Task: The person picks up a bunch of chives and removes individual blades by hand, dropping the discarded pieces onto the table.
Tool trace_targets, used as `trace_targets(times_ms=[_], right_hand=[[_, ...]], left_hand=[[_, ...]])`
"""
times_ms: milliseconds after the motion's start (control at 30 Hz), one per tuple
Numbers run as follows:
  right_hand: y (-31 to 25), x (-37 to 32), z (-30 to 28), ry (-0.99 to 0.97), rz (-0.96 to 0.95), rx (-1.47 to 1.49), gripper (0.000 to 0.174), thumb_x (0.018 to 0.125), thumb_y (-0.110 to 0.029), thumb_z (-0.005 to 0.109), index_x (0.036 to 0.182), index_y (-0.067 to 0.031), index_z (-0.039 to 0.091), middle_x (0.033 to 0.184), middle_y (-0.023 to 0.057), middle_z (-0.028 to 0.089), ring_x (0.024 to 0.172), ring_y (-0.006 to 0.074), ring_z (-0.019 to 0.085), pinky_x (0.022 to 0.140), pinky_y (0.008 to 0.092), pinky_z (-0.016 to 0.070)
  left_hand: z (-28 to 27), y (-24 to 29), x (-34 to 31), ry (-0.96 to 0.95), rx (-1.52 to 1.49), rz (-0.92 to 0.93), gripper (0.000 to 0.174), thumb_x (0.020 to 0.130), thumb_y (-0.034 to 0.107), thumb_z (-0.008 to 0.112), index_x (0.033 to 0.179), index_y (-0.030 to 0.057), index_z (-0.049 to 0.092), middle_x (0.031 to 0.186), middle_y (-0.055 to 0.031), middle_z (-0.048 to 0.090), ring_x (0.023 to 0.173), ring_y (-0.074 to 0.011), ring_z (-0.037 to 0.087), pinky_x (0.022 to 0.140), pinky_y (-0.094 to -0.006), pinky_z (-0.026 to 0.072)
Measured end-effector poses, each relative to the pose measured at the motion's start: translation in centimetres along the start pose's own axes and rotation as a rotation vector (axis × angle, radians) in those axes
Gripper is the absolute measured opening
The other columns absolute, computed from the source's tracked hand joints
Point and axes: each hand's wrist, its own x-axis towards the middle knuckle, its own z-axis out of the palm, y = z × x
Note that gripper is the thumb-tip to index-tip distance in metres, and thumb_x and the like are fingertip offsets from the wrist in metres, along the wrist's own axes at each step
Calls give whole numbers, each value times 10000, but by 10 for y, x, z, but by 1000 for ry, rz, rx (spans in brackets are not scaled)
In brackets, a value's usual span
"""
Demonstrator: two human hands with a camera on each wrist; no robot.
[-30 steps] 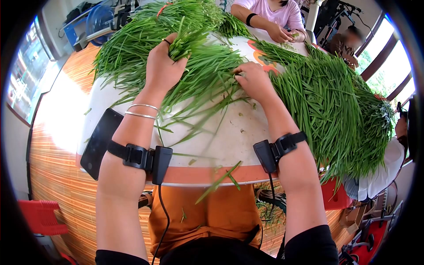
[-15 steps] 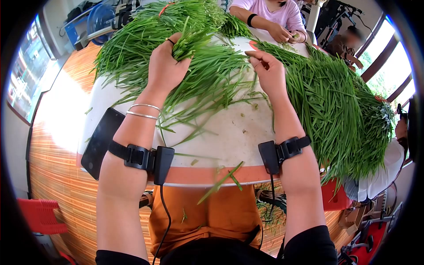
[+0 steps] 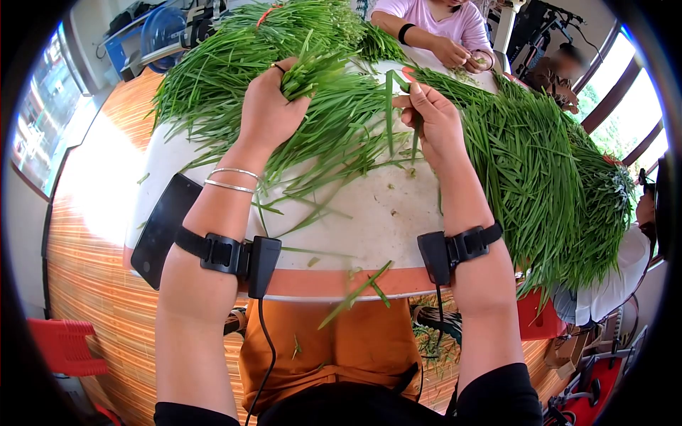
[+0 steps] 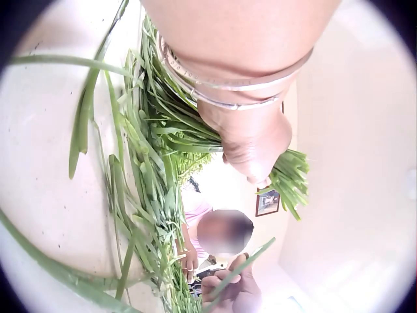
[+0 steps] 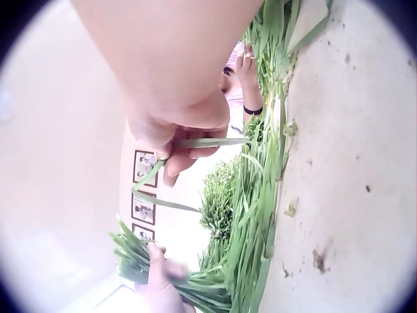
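Note:
Toward the table's far left side, my left hand (image 3: 273,110) grips a bunch of garlic chives (image 3: 312,77). Their cut-looking ends stick out past the thumb in the left wrist view, and the long leaves trail down onto the table. To the right of the bunch, my right hand (image 3: 439,122) pinches a single chive leaf (image 3: 389,117) between thumb and fingers. That leaf is folded, with its ends hanging down; the right wrist view shows the bend in front of the fingertips (image 5: 172,173).
A large heap of chives (image 3: 526,177) covers the table's right side, and another pile (image 3: 206,89) lies at the back left. A dark phone (image 3: 165,231) rests at the left edge of the white table (image 3: 369,227). Across it, a person in pink (image 3: 455,35) handles small pieces.
My right hand has moved right, away from the loose leaf tips, and a folded leaf now hangs from its fingers. The left hand keeps its bunch and has shifted slightly right.

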Motion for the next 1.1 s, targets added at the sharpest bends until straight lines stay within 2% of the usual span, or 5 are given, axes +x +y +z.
trace_targets(times_ms=[200, 467, 700, 967, 1100], right_hand=[[0, -8, 17, -131, 47, -38, 261, 928, -271, 493, 869, -36, 590, 840, 61, 669, 623, 59, 529, 574, 196, 385], [-7, -19, 29, -532, 31, 21, 238, 920, -217, 512, 1007, -10, 591, 853, 57, 657, 680, 76, 562, 659, 219, 445], [-3, -19, 27, -496, 113, -46, 201, 922, -213, 513, 952, -33, 597, 809, 53, 650, 632, 70, 541, 602, 201, 423], [7, -12, 19, -472, 166, -223, 227, 914, -232, 528, 927, -23, 617, 768, 30, 648, 611, 66, 511, 586, 209, 419], [1, -14, 20, -411, 156, -196, 222, 913, -236, 533, 939, -32, 617, 744, 29, 645, 568, 55, 491, 549, 202, 408]], left_hand=[[-9, 37, 3, -93, -253, 1, 305, 705, 122, 711, 960, -12, 611, 832, -93, 667, 728, -168, 633, 678, -273, 478], [-7, 53, -6, -358, -422, -29, 237, 729, 93, 710, 925, -9, 622, 809, -33, 656, 735, -66, 571, 683, -241, 471], [-14, 40, 8, 7, -672, -106, 191, 864, 169, 609, 942, -2, 638, 884, -31, 662, 806, -82, 583, 747, -237, 451], [-21, 32, 15, 78, -982, -263, 225, 888, 268, 570, 861, 46, 544, 779, -56, 611, 690, -153, 574, 721, -310, 473], [-22, 27, 15, 29, -702, -177, 220, 885, 263, 582, 828, 51, 558, 661, 3, 529, 573, -91, 481, 659, -279, 463]])
